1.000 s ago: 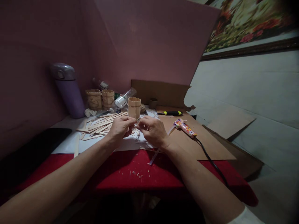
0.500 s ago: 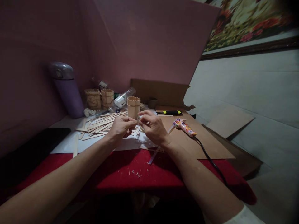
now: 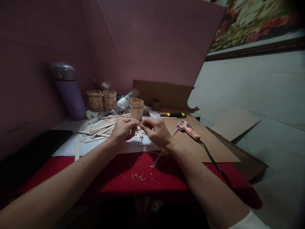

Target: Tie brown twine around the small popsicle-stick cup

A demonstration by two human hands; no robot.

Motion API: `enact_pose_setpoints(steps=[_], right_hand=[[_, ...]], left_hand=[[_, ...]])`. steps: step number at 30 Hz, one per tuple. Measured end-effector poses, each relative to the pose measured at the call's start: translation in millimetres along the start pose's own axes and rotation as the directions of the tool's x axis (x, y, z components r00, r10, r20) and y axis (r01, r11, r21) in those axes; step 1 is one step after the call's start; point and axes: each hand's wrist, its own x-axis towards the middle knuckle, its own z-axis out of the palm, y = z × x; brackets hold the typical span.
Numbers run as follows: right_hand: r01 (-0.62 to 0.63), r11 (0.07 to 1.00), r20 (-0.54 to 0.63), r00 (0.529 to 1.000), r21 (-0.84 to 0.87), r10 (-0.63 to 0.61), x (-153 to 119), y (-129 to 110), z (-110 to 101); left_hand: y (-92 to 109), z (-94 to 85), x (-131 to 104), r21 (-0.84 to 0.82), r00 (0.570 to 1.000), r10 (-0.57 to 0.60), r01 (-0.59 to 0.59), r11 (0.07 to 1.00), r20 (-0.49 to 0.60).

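My left hand (image 3: 125, 128) and my right hand (image 3: 156, 130) meet fingertip to fingertip over the white paper (image 3: 128, 147). Both are closed in a pinch around something too small to make out between them. Just behind the fingertips stands a cup made of wooden craft sticks (image 3: 136, 108), upright, with a band of twine around its upper part; the fingers hide its base. To the left of my left hand lies a heap of loose craft sticks (image 3: 102, 127). A ball of twine (image 3: 145, 110) sits behind the cup, partly hidden.
A patterned glue gun (image 3: 189, 130) with a black cord lies on cardboard (image 3: 209, 148) at right, near a yellow-black utility knife (image 3: 175, 115). Two stick cups (image 3: 94, 101), a plastic bottle (image 3: 127, 99) and a purple flask (image 3: 69, 92) stand or lie behind. Scraps litter the red cloth (image 3: 133, 187).
The right fingers have lowered and drawn in closer to the left fingertips. Both hands otherwise stay in nearly the same place, and the objects on the table have not moved.
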Motion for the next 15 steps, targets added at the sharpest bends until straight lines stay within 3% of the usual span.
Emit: enact_pose_setpoints(steps=[6, 15], right_hand=[[-0.022, 0.996, 0.020, 1.000, 0.090, 0.020, 0.4, -1.1, -2.7], [-0.180, 0.952, 0.025, 0.983, 0.247, 0.179, -1.6, 5.1, 1.4]], left_hand=[[0.5, 0.7, 0.1, -0.047, 1.000, -0.013, 0.014, 0.999, 0.018], [-3.6, -2.0, 1.4, 0.040, 0.995, 0.048, -0.052, 0.998, 0.093]])
